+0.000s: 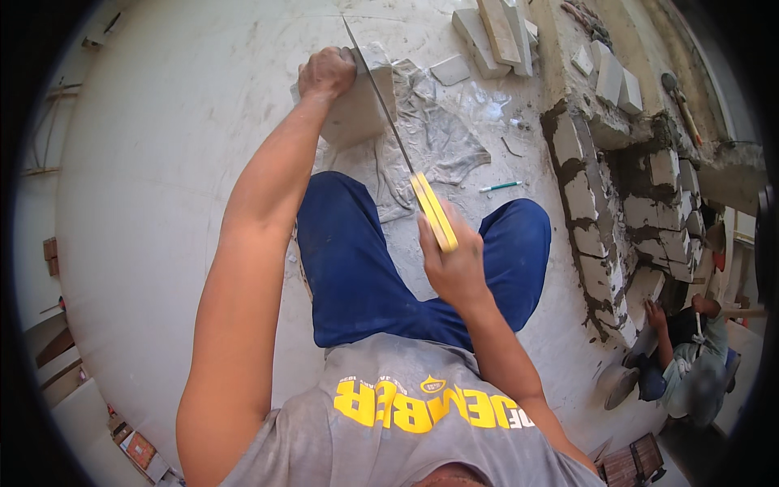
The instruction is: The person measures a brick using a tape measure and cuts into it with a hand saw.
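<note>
My right hand (pixel 457 261) is wrapped round the yellow handle of a hand saw (pixel 391 122). The long thin blade slants up and to the left, lying across a pale lightweight block (pixel 350 114). Whether the teeth have cut into it, I cannot tell. At the block's far left edge my left hand (pixel 328 73) is closed over it, fingers curled. The block rests near a crumpled, dusty cloth or sheet (pixel 442 146) in front of my knees. Right of that cloth lies a green and white pen (pixel 501 187).
Several cut block pieces (pixel 479 45) lean together at the far right. Beside them runs a low, partly built block wall (pixel 588 207) with dark mortar. Another person (pixel 690 365) crouches at the lower right by the wall. A small flat offcut (pixel 450 70) lies on the pale floor (pixel 146 203).
</note>
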{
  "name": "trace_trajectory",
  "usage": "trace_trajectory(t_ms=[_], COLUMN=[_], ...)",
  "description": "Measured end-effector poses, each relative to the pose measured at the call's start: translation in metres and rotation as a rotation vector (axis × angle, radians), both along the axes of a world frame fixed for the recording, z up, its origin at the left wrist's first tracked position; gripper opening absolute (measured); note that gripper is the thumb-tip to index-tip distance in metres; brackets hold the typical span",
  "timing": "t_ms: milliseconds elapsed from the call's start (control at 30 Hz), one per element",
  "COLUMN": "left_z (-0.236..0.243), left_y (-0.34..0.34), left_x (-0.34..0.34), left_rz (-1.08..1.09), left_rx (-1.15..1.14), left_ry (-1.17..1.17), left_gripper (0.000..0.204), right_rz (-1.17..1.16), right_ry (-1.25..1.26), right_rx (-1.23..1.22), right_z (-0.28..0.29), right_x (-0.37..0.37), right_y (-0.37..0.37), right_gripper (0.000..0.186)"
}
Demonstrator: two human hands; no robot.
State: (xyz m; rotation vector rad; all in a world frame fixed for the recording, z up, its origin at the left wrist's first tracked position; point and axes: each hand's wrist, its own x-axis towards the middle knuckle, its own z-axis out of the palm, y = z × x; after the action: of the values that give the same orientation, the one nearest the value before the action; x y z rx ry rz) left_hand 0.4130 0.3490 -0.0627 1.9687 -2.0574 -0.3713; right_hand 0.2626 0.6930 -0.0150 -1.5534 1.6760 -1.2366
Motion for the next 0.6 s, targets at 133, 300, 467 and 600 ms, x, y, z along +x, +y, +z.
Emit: trace_trajectory(t_ms=[133,300,467,600], left_z=[0.005,-0.002,0.001,-0.008], left_y=[0.001,0.012,-0.001,0.007], left_x=[0.002,-0.012,0.001,0.007], left_rz=[-0.015,-0.032,0.017,-0.071], left_rx=[0.007,-0.038,-0.007,-0.046], left_ry=[0.003,0.013,0.0,-0.003], left_gripper=[0.052,0.053,0.053,0.052], right_rz=[0.014,0.015,0.0,0.017], right_ry=[-0.003,0.024,0.001,-0.054], right_rx=[0.006,0.079,0.01,0.093], right_z=[0.012,0.006,0.004,0.024], right_x=[-0.009,-0.004,-0.003,-0.011], right_y=[0.039,-0.115,0.008,0.03], right_gripper=[0.037,0.021,0.033,0.031])
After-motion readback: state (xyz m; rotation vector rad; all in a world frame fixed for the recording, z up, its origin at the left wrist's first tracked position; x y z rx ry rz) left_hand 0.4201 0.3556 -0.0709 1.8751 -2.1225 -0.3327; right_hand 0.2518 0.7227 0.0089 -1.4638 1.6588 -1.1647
